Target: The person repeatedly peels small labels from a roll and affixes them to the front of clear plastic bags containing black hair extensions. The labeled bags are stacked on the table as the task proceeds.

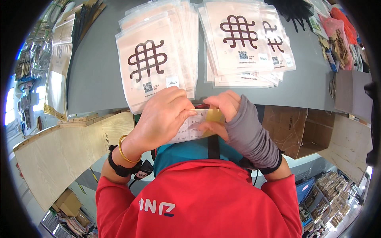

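A sheet of small printed white labels with a yellowish backing strip (197,127) is held low in front of me. My left hand (166,117) pinches its upper left part. My right hand (224,115), in a grey fingerless sleeve, has its fingers curled round the right end. Just above my left hand a pale pink plastic bag (141,95) with a dark looped emblem lies on top of a stack, a small white label (172,82) near its lower corner. A second stack of similar bags (242,35) lies to the right on the grey table (91,71).
Long plastic packs (57,87) lie at the left. Black material (297,8) and a heap of pink and red items (339,35) are at the back right. Open cardboard boxes (297,131) sit below the table edge, with wooden boards (51,162) at the lower left.
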Demonstrator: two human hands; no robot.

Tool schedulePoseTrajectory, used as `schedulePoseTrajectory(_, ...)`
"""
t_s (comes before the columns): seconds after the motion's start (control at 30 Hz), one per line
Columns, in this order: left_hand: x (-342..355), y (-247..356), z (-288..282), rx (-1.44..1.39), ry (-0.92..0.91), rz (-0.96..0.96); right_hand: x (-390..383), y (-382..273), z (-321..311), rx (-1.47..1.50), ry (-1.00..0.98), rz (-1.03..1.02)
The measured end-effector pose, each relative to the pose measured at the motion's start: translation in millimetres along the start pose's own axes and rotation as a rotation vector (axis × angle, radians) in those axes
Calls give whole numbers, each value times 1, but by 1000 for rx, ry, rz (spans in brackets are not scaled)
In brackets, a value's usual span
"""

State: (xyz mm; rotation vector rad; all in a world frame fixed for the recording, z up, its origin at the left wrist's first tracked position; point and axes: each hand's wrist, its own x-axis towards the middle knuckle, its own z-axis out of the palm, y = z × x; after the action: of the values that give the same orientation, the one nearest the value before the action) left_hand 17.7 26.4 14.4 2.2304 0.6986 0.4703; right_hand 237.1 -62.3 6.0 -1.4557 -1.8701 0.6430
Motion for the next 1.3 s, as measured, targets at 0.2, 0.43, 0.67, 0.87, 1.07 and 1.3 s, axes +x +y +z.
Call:
schedulePoseTrajectory(0.2,-5,-5,4,3,-47,40,-7,-1,0,61,-95,139)
schedulePoseTrajectory(0.43,-9,9,1,62,-2,65,-3,11,4,401,-170,233)
schedulePoseTrajectory(0.67,-17,-1,3,-254,-104,-221,-5,9,-12,-37,-116,-36)
schedulePoseTrajectory(0.87,-23,-7,4,-331,-2,-343,-30,22,-31,145,74,543)
schedulePoseTrajectory(1.07,-13,-3,7,96,77,54,-31,25,-28,929,-75,578)
schedulePoseTrajectory(1.3,-17,18,19,279,157,137,-33,10,-12,1215,56,640)
